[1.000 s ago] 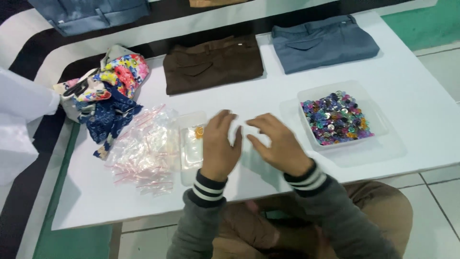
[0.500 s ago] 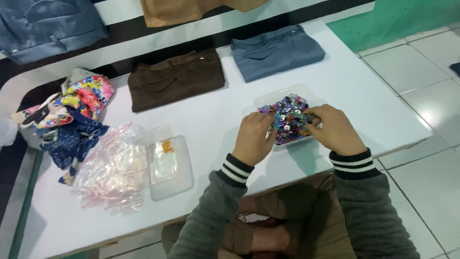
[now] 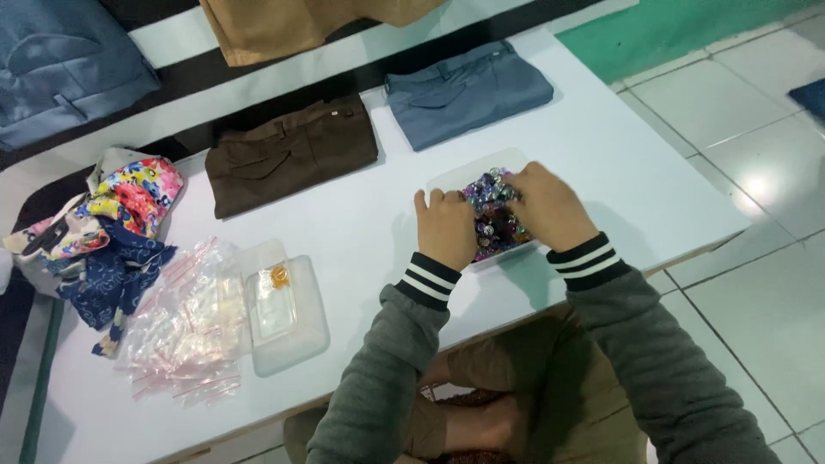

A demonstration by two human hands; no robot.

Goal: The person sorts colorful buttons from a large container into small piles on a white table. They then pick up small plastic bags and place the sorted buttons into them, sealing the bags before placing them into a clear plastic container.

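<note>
A clear plastic tray (image 3: 453,178) full of several small shiny multicoloured pieces (image 3: 490,209) stands on the white table (image 3: 593,163). My left hand (image 3: 445,228) rests against the tray's left side, fingers curled over its rim. My right hand (image 3: 546,206) lies on top of the pieces at the right, fingers bent down into them; whether it grips any is hidden. Both sleeves are grey with black-and-white striped cuffs.
To the left lie a clear lidded box (image 3: 284,302) with a small orange item inside, a heap of small clear zip bags (image 3: 185,322), and patterned fabric bags (image 3: 112,232). Folded brown trousers (image 3: 288,155) and grey-blue trousers (image 3: 464,90) sit at the back. Tiled floor is right.
Both hands moved from the clear box on the left across to the tray of shiny pieces. The right hand has since settled deeper onto the pieces.
</note>
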